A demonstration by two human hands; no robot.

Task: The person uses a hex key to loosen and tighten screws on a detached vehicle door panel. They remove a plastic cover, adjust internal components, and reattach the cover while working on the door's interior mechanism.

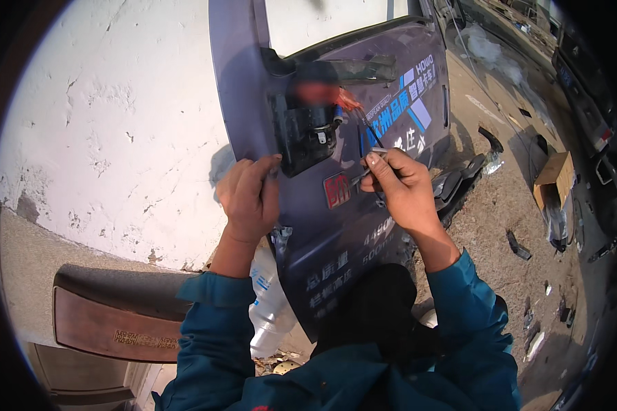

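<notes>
A dark purple-grey vehicle door (pixel 343 257) with printed lettering stands upright in front of me. On its upper left part sits a black plastic housing (pixel 298 140), with dark wires (pixel 371 129) and an orange-red piece (pixel 349 99) at its right side. My left hand (pixel 249 198) is at the door's left edge, just below the housing, its fingers curled together; what they hold, if anything, is hidden. Over the door's middle, my right hand (pixel 402 183) pinches a thin metal rod-like piece (pixel 358 179) between thumb and fingers. Its exact kind is too small to tell.
A peeling white wall (pixel 116 130) rises at the left, above a brown panel (pixel 110 322). A clear plastic bottle (pixel 267 305) stands below the door's left edge. To the right, an open cardboard box (pixel 554 179) and black scraps (pixel 517 244) lie on rough ground.
</notes>
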